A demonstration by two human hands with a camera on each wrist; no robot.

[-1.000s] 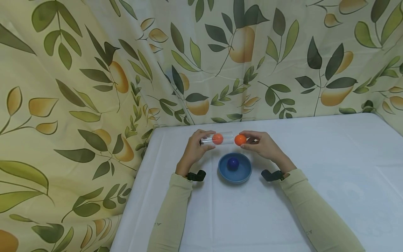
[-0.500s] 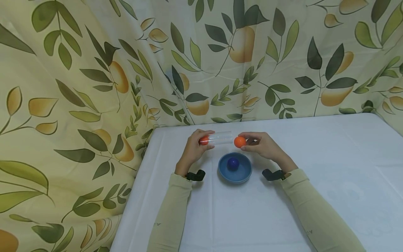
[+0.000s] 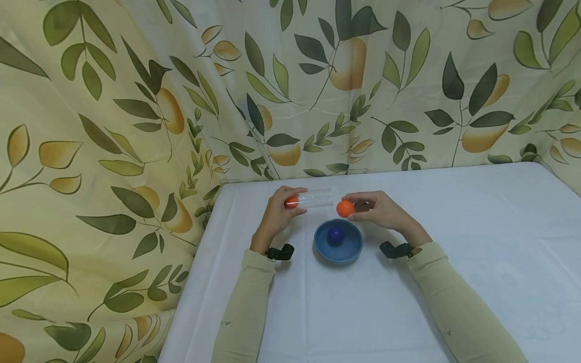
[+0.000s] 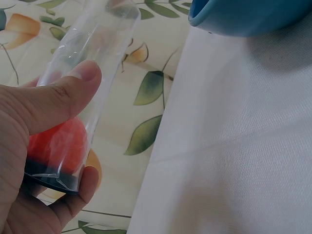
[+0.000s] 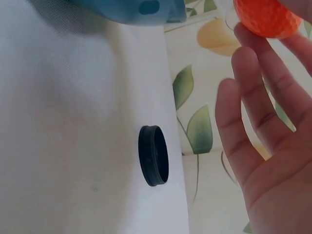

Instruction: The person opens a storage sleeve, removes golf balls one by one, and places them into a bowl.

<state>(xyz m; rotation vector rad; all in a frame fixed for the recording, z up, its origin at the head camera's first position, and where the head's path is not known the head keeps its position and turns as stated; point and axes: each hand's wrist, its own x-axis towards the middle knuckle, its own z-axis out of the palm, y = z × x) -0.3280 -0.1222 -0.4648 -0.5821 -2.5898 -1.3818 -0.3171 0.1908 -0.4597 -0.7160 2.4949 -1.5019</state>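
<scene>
My left hand (image 3: 277, 213) grips a clear plastic tube (image 3: 320, 198) near its black base, the mouth facing right. Inside, an orange ball (image 4: 61, 144) rests down at that base, partly hidden behind the thumb. Across a small gap from the mouth, my right hand (image 3: 386, 210) pinches a second orange ball (image 3: 345, 208) between thumb and fingertips; its surface looks dimpled in the right wrist view, like a golf ball. Just in front of both hands stands a blue bowl (image 3: 338, 257) with a dark blue ball (image 3: 335, 236) in it.
A round black cap (image 5: 153, 156) stands on the table near its far edge, below the right hand in the right wrist view. White cloth covers the table (image 3: 363, 312). A leaf-patterned curtain (image 3: 317, 116) hangs behind and to the left.
The orange ball inside the tube has slid from mid-tube to the base by my left hand. My right hand and its ball have sunk slightly, and the gap to the mouth has grown.
</scene>
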